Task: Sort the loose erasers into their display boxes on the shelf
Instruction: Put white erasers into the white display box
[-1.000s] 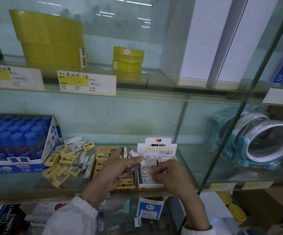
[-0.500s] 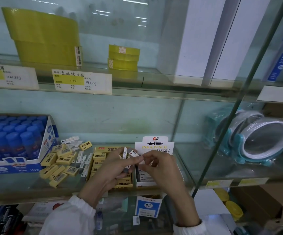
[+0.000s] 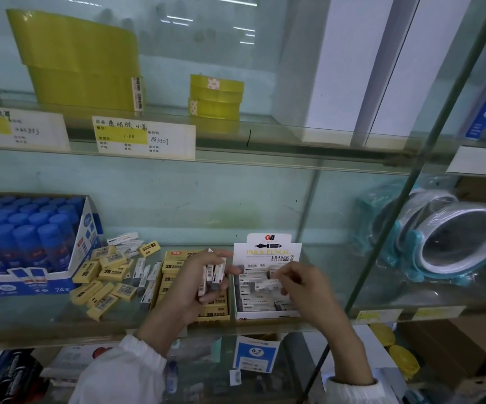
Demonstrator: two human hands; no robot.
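One white eraser is pinched by the right hand; several are clasped in the left hand. It should be laid flat, aligned, inside the white display box.

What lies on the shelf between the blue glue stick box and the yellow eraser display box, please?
In the head view, loose yellow erasers and several loose white erasers lie scattered there, between the glue stick box and the yellow display box.

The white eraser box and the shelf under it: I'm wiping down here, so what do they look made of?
The white eraser box looks like thin printed card, matte, with a folded-up header flap. The shelf looks like clear glass: glossy, and goods below show through it.
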